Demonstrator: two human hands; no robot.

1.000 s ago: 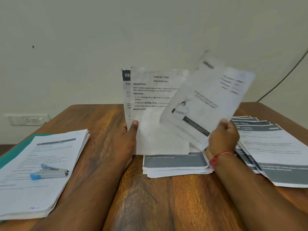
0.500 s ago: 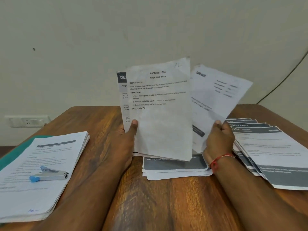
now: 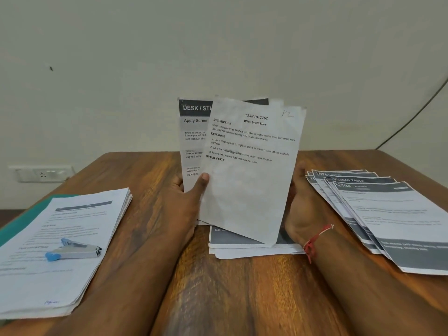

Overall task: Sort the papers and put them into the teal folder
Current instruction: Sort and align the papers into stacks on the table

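A wooden table (image 3: 242, 299) is pictured beneath both hands; a paper stack (image 3: 36, 282), laid on the teal folder (image 3: 29, 214), is seen left of the left hand (image 3: 184, 202); fanned papers (image 3: 400, 214) are spread right of the right hand (image 3: 303, 209); upright sheets (image 3: 249, 185) are pinched by the left thumb; the right hand's grip cannot be told, its fingers hidden behind them

Held sheets (image 3: 249, 178): few white pages, fanned, upright over middle of counter (image 3: 242, 299), left hand (image 3: 186, 202) pinching lower left edge. Front one tilted, reads "Wipe Wall Tiles". Centre stack (image 3: 242, 248) flat right below. Right pile (image 3: 392, 214) fanned out, dark header bands. Left stack (image 3: 48, 275) thick, sits on teal folder (image 3: 21, 221), only folder's edge peeking out.
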